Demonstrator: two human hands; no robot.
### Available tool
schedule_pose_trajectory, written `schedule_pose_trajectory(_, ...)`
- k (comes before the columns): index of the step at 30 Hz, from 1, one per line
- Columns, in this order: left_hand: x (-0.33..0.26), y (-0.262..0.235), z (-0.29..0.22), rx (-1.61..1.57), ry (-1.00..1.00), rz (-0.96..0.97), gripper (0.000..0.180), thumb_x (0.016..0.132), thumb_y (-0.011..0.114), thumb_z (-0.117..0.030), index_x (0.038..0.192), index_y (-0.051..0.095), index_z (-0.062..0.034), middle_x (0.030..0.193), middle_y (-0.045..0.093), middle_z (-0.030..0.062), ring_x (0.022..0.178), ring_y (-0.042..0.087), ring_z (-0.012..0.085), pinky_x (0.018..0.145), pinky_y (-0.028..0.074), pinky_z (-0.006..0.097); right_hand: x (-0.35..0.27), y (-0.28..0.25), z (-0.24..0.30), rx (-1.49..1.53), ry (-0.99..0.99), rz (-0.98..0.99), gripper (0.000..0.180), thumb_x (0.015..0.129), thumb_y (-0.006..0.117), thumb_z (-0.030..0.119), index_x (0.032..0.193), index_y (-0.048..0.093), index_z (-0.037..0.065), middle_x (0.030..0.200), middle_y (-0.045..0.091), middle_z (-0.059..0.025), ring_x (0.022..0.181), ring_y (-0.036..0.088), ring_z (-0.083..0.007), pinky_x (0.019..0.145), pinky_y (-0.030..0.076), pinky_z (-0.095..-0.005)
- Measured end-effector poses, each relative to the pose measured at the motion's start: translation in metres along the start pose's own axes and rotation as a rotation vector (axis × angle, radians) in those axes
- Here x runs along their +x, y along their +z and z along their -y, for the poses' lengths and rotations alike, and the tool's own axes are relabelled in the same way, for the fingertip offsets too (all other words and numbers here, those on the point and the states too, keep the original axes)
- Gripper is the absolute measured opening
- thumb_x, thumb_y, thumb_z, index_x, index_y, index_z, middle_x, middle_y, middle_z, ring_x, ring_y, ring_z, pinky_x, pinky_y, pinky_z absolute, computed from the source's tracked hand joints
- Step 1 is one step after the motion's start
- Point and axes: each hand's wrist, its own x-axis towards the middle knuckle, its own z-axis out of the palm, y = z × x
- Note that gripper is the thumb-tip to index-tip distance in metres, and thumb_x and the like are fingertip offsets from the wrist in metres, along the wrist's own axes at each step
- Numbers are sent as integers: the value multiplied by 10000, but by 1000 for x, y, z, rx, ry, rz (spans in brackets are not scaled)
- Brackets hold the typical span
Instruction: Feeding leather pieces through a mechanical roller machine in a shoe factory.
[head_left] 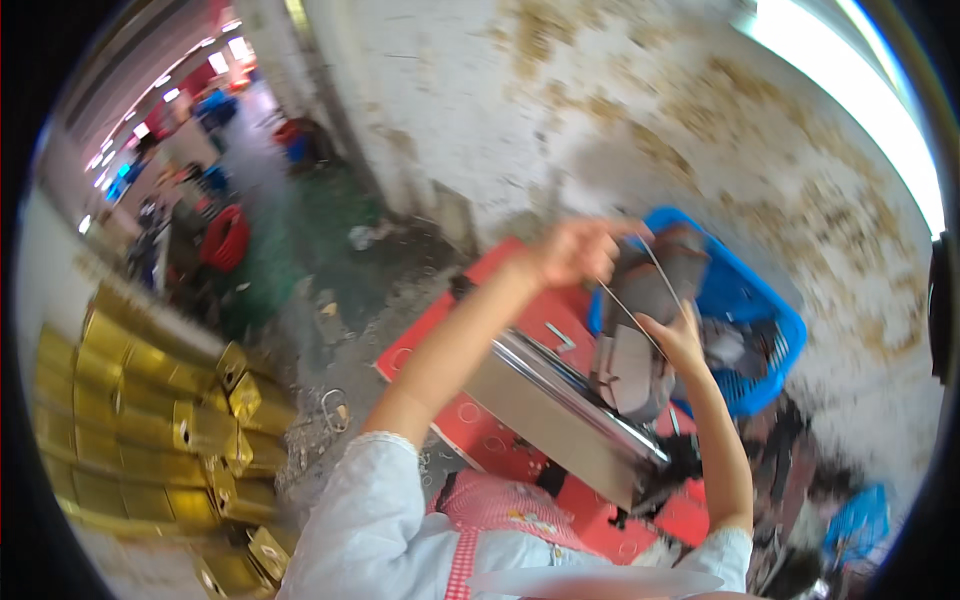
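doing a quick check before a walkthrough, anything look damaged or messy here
Yes. The white wall behind the blue basket is blotched with brown stains and worn patches, so its surface looks damaged. Small scraps also litter the floor left of the red work surface, loose rather than gathered up.

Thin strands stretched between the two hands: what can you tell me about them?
The two thin strands run taut and nearly straight, a little apart, between the left hand and the right hand, slanting down toward the right. One looks paler, the other darker; they may be two sides of one loop, perhaps rubber or string, but that is unclear. They cross in front of some grey pieces.
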Motion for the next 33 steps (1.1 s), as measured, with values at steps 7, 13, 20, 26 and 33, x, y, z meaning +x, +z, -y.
schedule_pose_trajectory(7, 54, -70, -16, -274, 9, -196, 521, 1001, 499, -268, 1422, 442, 33, 542, 349, -58, 403, 264, 53, 422, 255, 229, -39, -20, 19, -166, -58, 283, 821, 662, 890, 234, 1327, 488, -31, 855, 674, -177, 786, 663, -241, 713, 526, -341)
schedule_pose_trajectory(13, 67, -86, 33, -501, -254, 5, 640, 1014, 522, -372, 1467, 355, 47, 585, 354, -52, 407, 281, 45, 421, 272, 206, -8, -60, -75, 369, 28, -373, 640, 734, 864, 138, 1251, 513, -1, 1137, 659, -122, 998, 648, -200, 842, 540, -345)
schedule_pose_trajectory(20, 104, -146, 116, -286, -482, -559, 578, 910, 641, -398, 1342, 540, -28, 1313, 582, 192, 1301, 487, 344, 1049, 398, 456, 13, -67, -147, 904, 354, -635, 551, 868, 760, 206, 1329, 523, 18, 1251, 635, -116, 1129, 626, -240, 996, 500, -373)
schedule_pose_trajectory(26, 133, -157, 122, 707, -280, -609, 492, 898, 647, -359, 1334, 586, -140, 1399, 536, 80, 1367, 402, 246, 1096, 307, 486, 89, -86, -263, 1379, 608, -942, 676, 916, 558, 618, 1287, 571, 54, 1292, 609, -143, 1165, 572, -369, 1039, 423, -538)
schedule_pose_trajectory(33, 95, -175, 136, 673, -607, -573, 405, 971, 595, -270, 1353, 575, -138, 1355, 577, 113, 1290, 525, 259, 1056, 421, 421, 66, -107, -286, 610, 1022, -60, 610, 964, 570, 512, 1342, 543, 35, 1188, 653, -111, 1056, 641, -249, 919, 518, -403)
